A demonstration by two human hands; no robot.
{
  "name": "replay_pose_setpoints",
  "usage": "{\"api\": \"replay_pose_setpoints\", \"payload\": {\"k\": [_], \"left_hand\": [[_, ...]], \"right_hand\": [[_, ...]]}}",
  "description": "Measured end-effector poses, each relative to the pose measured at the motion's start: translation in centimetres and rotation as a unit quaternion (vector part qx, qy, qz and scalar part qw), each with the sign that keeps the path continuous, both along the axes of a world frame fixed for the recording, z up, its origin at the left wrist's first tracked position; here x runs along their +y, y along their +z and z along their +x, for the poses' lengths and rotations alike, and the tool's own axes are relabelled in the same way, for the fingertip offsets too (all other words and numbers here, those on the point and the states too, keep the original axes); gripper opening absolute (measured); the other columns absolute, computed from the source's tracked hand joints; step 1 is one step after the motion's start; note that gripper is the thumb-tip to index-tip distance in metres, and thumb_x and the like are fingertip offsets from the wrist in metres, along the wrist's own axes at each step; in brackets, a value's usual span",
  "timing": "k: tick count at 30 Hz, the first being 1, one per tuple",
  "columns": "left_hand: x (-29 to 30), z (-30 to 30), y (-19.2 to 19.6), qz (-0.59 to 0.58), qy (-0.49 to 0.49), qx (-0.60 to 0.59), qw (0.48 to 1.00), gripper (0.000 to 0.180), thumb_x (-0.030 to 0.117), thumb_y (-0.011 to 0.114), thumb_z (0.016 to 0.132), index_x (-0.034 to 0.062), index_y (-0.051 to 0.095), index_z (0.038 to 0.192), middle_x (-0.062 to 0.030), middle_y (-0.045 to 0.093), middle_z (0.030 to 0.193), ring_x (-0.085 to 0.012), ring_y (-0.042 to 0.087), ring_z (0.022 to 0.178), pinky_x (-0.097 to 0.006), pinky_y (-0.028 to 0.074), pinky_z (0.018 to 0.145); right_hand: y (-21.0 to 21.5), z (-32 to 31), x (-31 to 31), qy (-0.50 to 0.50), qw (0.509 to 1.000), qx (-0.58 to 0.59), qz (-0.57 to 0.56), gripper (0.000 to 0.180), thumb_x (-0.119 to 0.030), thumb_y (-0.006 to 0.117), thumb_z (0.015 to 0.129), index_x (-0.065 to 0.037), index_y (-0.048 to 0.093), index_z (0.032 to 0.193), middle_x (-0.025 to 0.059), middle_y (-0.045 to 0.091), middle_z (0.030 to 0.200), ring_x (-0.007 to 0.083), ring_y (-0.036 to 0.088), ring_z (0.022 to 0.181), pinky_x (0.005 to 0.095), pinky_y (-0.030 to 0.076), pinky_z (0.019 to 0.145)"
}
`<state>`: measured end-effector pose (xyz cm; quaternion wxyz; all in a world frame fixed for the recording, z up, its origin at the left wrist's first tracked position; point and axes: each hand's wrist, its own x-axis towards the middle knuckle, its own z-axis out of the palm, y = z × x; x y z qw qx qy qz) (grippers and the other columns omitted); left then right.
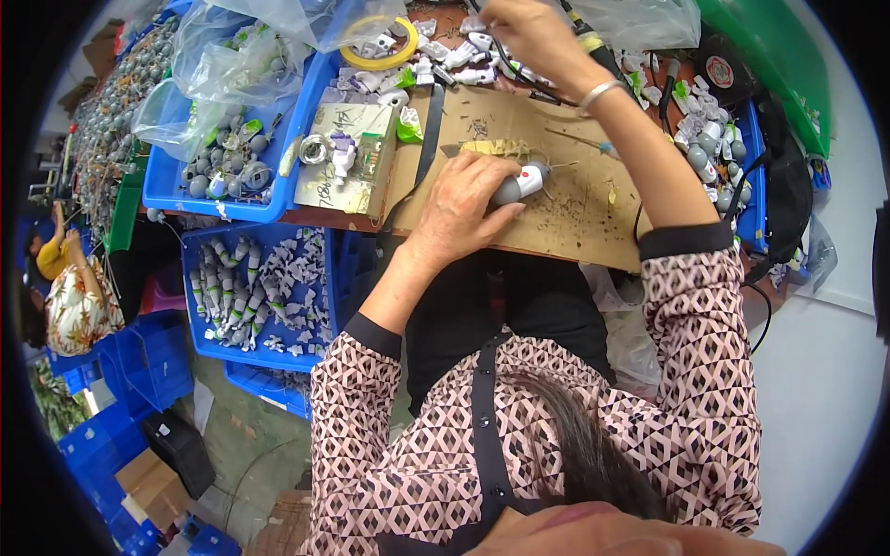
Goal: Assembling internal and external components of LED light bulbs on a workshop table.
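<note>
Under my left hand is a small grey-and-white plastic piece with a red mark, held against a brown cardboard sheet. The fingers curl over its left end and hide part of it. A yellowish crumpled strip lies just beyond the fingers. My right hand is raised at the far edge of the work surface, with fingers bent together beside a black cable. Whatever is between those fingertips is too small or hidden to name. Dark crumbs are scattered over the cardboard.
White plastic parts and a yellow tape roll lie beyond the cardboard. Blue bins of grey and white pieces stand left, another blue bin right. A black-and-yellow rod stands near my right wrist. Another person is far left.
</note>
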<state>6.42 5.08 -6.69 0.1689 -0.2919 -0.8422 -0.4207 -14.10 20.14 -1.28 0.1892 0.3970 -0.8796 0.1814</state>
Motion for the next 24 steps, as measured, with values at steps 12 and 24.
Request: {"api": "replay_pose_setpoints", "payload": {"k": [12, 24], "left_hand": [[-0.8, 1.1, 0.6, -0.033, 0.027, 0.040, 0.998, 0.043, 0.016, 0.076, 0.073, 0.0046, 0.058, 0.110, -0.0124, 0.061, 0.104, -0.0322, 0.056, 0.099, -0.042, 0.045, 0.088], [-1.2, -3.9, 2.9, -0.074, 0.168, 0.070, 0.980, 0.009, 0.004, 0.061, 0.083, 0.0043, 0.063, 0.092, -0.0117, 0.061, 0.086, -0.0309, 0.059, 0.083, -0.039, 0.048, 0.073]], "right_hand": [[-1.6, 7.7, 11.6, -0.240, 0.968, 0.019, 0.067, 0.055, -0.035, 0.063, 0.089, -0.002, 0.045, 0.129, 0.0184, 0.057, 0.115, 0.0371, 0.056, 0.106, 0.0443, 0.047, 0.086], [6.9, 11.7, 9.4, 0.012, 0.899, -0.325, -0.293, 0.038, -0.035, 0.055, 0.097, -0.003, 0.053, 0.117, -0.0012, 0.056, 0.091, 0.0041, 0.050, 0.081, 0.0201, 0.041, 0.070]]}}
